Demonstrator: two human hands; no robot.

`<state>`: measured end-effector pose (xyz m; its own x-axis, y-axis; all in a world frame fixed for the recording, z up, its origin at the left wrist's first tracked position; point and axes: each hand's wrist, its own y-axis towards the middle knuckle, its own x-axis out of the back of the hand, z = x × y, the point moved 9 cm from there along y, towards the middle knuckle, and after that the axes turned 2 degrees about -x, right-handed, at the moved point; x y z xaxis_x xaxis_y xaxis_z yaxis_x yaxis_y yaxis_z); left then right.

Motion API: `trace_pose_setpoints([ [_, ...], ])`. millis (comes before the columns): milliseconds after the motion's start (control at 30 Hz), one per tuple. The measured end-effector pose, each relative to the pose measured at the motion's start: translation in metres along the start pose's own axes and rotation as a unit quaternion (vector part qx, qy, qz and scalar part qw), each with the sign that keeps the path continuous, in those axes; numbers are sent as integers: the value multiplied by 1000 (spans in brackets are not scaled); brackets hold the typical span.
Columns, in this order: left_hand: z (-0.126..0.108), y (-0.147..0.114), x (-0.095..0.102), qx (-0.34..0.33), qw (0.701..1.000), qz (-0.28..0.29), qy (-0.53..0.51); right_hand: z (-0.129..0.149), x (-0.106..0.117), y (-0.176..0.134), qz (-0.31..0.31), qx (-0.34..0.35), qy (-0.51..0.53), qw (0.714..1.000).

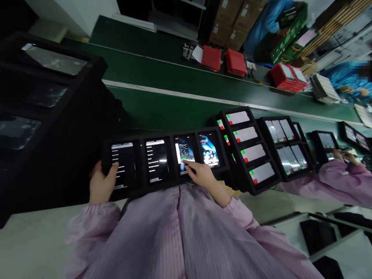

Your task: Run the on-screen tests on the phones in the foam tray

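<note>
A black tray (142, 162) lies in front of me with a row of lit smartphones in it. My left hand (101, 184) is closed round its left end, the thumb over the screen of the leftmost phone (124, 174). That phone and the second phone (157, 159) show white text menus on black. My right hand (200, 174) holds nothing; its stretched index finger is at the third phone (186, 147), whose screen shows a small window. The rightmost phone (209, 151) shows a home screen with a clock.
More black trays (252, 182) with phones showing white, red and green screens stand to the right. At far left is a stack of trays (95, 64). Red bundles (211, 58) lie across the green bench (151, 102). A co-worker's pink sleeve (328, 182) is at right.
</note>
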<state>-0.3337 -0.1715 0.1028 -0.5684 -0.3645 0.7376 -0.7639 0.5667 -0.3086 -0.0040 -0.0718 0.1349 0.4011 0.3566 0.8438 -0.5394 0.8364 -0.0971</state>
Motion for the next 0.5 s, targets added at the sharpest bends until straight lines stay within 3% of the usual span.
trace_pose_setpoints([
  [133, 1, 0, 0, 10, 1000, 5, 5, -12, 11, -3, -45, -39, 15, 998],
  [300, 3, 3, 0, -6, 1000, -9, 0, -7, 3, -4, -7, -23, 21, 999],
  [500, -1, 0, -2, 12, 1000, 10, 3, -23, 19, -7, -76, -87, 17, 993],
])
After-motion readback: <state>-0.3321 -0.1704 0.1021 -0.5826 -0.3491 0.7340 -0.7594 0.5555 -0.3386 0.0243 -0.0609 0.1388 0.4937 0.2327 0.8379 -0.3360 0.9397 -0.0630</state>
